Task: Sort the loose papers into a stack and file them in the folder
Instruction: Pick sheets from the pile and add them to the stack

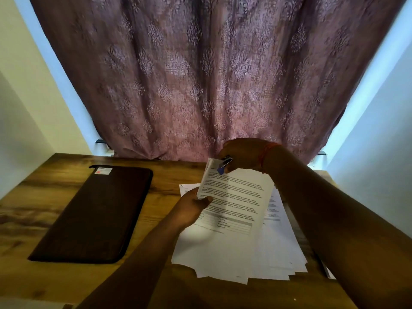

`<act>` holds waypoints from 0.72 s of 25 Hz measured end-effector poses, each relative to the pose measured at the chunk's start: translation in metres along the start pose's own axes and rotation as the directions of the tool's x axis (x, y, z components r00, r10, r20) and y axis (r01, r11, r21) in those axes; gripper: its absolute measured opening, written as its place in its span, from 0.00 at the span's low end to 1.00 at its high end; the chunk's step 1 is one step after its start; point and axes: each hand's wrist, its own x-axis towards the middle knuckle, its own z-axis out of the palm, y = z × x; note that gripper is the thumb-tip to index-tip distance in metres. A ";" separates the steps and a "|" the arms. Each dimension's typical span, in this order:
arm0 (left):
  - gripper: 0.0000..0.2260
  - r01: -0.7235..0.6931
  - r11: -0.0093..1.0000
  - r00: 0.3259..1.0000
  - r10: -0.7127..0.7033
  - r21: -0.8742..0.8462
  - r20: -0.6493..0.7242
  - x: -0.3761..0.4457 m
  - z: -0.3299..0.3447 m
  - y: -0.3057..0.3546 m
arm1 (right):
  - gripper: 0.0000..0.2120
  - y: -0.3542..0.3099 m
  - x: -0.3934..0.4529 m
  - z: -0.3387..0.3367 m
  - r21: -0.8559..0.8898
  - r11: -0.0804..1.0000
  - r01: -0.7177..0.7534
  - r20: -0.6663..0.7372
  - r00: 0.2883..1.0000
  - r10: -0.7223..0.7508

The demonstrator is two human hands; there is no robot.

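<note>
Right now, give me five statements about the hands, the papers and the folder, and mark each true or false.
1. The folder lies closed on the desk. True.
2. The left hand rests on the folder. False: it holds the left edge of a printed sheet.
3. The right hand holds a small stapler-like tool at the sheet's top corner. True.
4. The loose papers lie to the left of the folder. False: they lie to its right.
5. The papers are already filed. False: they are still on the desk.
</note>
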 end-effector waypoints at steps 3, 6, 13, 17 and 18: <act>0.11 0.002 1.000 1.000 -0.002 0.023 0.023 0.003 -0.001 0.001 | 0.16 -0.003 0.005 -0.005 -0.019 1.000 -0.002 0.018 1.000 0.002; 0.14 0.005 1.000 1.000 -0.005 0.014 0.028 0.009 0.001 -0.002 | 0.15 -0.005 0.012 -0.007 -0.032 0.999 0.010 0.046 0.999 -0.008; 0.09 0.060 0.998 0.998 -0.061 0.029 0.029 0.013 0.007 -0.001 | 0.16 -0.008 0.015 -0.007 0.010 1.000 0.017 0.150 0.988 -0.019; 0.10 0.055 0.996 0.997 -0.060 0.074 0.054 0.015 0.008 -0.001 | 0.15 -0.005 0.016 -0.011 -0.034 0.998 0.043 0.178 0.983 -0.037; 0.10 0.047 0.996 0.997 -0.053 0.080 0.063 0.016 0.009 -0.001 | 0.16 -0.004 0.015 -0.013 -0.040 0.998 0.048 0.177 0.983 -0.040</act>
